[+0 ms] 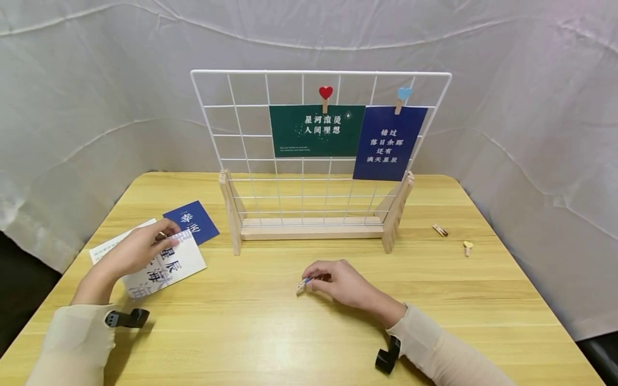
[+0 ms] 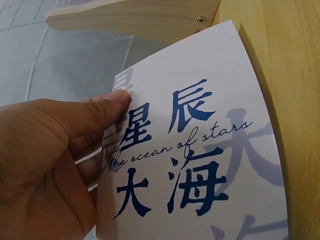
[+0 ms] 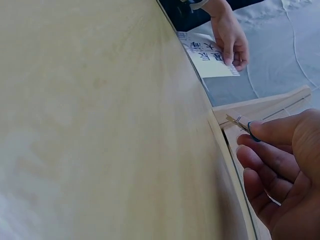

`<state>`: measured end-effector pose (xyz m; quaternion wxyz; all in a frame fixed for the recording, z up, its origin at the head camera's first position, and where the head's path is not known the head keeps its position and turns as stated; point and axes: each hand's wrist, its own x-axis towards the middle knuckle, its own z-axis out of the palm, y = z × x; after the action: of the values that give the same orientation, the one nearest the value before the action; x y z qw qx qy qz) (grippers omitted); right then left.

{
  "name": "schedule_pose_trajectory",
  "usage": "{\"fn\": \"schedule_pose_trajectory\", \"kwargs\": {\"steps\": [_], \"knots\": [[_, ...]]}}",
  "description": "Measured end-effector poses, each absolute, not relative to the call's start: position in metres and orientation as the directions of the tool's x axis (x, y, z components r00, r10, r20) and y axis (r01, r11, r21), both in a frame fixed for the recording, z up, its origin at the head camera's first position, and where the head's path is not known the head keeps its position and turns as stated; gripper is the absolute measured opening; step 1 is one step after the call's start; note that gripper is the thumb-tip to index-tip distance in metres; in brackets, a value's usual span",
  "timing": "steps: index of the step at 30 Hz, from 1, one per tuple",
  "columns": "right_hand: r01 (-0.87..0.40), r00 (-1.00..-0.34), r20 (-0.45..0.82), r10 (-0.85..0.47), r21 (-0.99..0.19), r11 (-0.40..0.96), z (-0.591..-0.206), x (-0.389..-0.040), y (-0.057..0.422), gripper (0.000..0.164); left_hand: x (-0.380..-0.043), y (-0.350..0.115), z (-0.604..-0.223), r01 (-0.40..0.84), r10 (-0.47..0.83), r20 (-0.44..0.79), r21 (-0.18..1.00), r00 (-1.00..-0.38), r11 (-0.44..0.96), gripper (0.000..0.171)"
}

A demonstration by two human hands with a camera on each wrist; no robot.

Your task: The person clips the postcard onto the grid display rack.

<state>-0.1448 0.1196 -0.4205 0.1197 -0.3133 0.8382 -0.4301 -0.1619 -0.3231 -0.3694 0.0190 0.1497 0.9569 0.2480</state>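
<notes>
My left hand [image 1: 132,251] pinches a white postcard [image 1: 185,268] by its edge, thumb on the printed face. Blue characters and the words "The ocean of stars" show on this card [image 2: 200,65] in the left wrist view. Between thumb and fingertips, my right hand [image 1: 345,284] pinches a small wooden clothespin [image 1: 300,287] with a blue piece on it. In the right wrist view the tip of the clothespin [image 3: 236,121] points away from the fingers. Left of the grid rack, a blue card [image 1: 205,222] and another white card [image 1: 103,249] lie near the left hand.
A white wire grid [image 1: 248,135] stands in a wooden base [image 1: 314,230]. Clothespins with a red heart [image 1: 325,93] and a blue heart [image 1: 404,94] hold a green card [image 1: 294,134] and a navy card [image 1: 379,171]. Two clothespins, one yellow-topped [image 1: 467,248], lie at right.
</notes>
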Motion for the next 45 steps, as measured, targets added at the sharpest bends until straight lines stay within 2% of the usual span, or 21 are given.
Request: {"fn": "schedule_pose_trajectory", "kwargs": {"steps": [23,37,45], "knots": [[-0.401,-0.816,0.121,-0.565,-0.823,0.403,-0.413,-0.146,0.121,0.022,-0.154,-0.31,-0.358,0.341,0.317,0.132,0.468,-0.939,0.816,0.017],[-0.484,-0.811,0.189,-0.554,-0.748,0.453,-0.383,-0.159,0.114,0.012,-0.152,-0.306,-0.346,0.358,0.301,0.193,0.508,-0.934,0.784,0.021],[-0.527,-0.79,0.24,-0.564,-0.735,0.426,-0.371,-0.164,0.109,0.017,-0.15,-0.301,-0.334,0.353,0.286,0.206,0.522,-0.936,0.776,0.017]]}}
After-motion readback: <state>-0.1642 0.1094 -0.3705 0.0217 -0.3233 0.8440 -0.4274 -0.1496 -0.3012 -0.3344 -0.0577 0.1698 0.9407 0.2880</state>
